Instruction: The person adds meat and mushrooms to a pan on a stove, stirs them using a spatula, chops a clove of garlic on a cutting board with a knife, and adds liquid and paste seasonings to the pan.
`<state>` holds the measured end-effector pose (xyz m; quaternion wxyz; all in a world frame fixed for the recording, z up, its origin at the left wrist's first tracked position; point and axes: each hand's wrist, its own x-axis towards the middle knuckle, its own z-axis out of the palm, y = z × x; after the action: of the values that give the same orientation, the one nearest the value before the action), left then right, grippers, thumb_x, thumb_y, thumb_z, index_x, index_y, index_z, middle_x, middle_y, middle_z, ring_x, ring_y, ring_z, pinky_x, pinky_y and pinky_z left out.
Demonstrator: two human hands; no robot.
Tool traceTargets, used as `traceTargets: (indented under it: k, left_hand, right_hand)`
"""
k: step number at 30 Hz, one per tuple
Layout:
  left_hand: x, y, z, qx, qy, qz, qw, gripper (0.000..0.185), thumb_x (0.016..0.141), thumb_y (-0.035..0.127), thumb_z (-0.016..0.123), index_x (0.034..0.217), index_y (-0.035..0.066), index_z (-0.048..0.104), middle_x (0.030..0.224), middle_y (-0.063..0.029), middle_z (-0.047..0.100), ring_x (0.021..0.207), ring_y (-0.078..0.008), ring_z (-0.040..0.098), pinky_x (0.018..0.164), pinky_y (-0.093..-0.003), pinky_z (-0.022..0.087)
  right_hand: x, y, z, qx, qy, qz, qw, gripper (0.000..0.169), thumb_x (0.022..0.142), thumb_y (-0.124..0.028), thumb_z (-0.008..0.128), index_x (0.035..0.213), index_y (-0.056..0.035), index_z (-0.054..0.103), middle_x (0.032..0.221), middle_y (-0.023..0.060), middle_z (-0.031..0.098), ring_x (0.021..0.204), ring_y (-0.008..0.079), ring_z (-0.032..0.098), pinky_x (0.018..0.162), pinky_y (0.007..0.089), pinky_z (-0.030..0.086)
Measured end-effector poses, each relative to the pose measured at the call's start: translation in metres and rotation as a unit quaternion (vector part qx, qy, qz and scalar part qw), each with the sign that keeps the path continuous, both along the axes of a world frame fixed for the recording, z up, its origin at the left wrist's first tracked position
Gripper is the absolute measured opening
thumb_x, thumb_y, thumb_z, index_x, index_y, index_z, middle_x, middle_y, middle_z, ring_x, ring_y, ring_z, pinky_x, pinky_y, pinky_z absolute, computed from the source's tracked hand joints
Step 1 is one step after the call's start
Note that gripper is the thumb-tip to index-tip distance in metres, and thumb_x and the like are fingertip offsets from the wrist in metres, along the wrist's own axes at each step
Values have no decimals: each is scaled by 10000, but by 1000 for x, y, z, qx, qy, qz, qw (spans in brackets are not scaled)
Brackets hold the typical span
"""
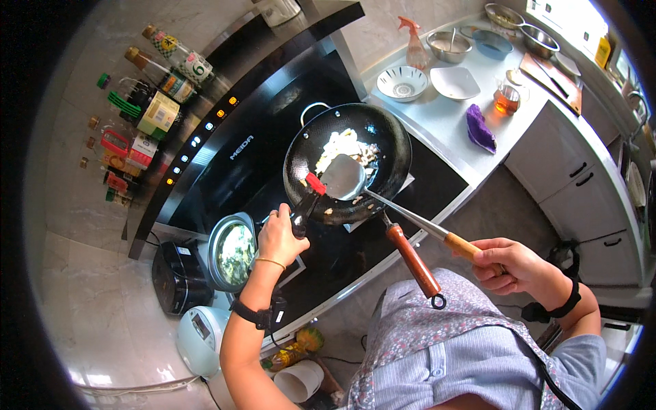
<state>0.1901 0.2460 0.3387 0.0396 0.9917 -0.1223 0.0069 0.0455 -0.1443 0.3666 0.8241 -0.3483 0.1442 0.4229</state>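
Note:
My left hand (pixel 279 233) grips a dark bottle (pixel 303 212) with a red tip, tilted over the near left side of a black wok (pixel 394 136). No stream from the tip can be made out. In my right hand (pixel 505 264) is the wooden handle (pixel 461 246) of a metal wok spatula. Its broad blade (pixel 344 177) rests over the wok and hides part of the food. White and brownish pieces of food (pixel 341 146) lie heaped in the wok, with a few bits up its near wall. The wok's brown wooden handle (pixel 412 259) points towards me.
Left of the wok stands a metal pot (pixel 211 256) with greens in liquid. Bottles (pixel 179 61) line the range hood (pixel 277 97). A rice cooker (pixel 202 338) sits at left. The right counter holds bowls (pixel 455 82), a purple cloth (pixel 480 130), a glass jug (pixel 506 100) and a knife (pixel 551 77).

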Motion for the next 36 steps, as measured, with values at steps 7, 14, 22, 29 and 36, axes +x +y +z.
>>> traceTargets:
  k: [7, 14, 22, 29, 36]
  left_hand:
    - [-1, 1, 0, -6, 3, 0, 1000, 547, 562, 162, 724, 1001, 29, 428, 879, -207, 550, 807, -396, 588, 718, -439, 501]
    - [0, 1, -4, -18, 1, -5, 1000, 549, 559, 169, 722, 1003, 30, 430, 876, -211, 557, 804, -397, 590, 721, -440, 500]
    - [-2, 5, -15, -77, 14, 51, 996, 592, 550, 208, 749, 1027, 31, 446, 924, -210, 576, 865, -381, 578, 759, -434, 478]
    - [-8, 11, -54, -234, -39, 72, 969, 586, 547, 235, 761, 1013, 27, 471, 902, -210, 596, 830, -382, 595, 743, -420, 485]
    - [-18, 24, -82, -509, -44, 57, 858, 571, 610, 96, 789, 1056, 39, 437, 926, -83, 560, 853, -182, 576, 789, -297, 469]
  right_hand:
    - [1, 1, -1, 7, 4, 6, 1000, 316, 950, -189, 446, 1218, -26, 414, 618, -20, 364, 419, 27, 305, 319, 168, 233]
    - [2, 0, 0, 9, 5, 11, 1000, 321, 949, -184, 445, 1227, -29, 411, 619, -18, 362, 416, 28, 300, 315, 169, 231]
    - [5, 1, 11, 14, 30, -14, 999, 355, 938, -165, 458, 1255, -10, 425, 613, -21, 325, 410, 18, 280, 305, 159, 213]
    - [19, 9, 26, 91, 24, -49, 994, 379, 932, -151, 440, 1262, 33, 408, 614, -20, 330, 391, 11, 290, 279, 145, 258]
    - [33, 21, 34, 72, -12, -50, 996, 390, 921, -148, 435, 1268, 29, 414, 614, -18, 337, 379, 10, 289, 278, 136, 263]
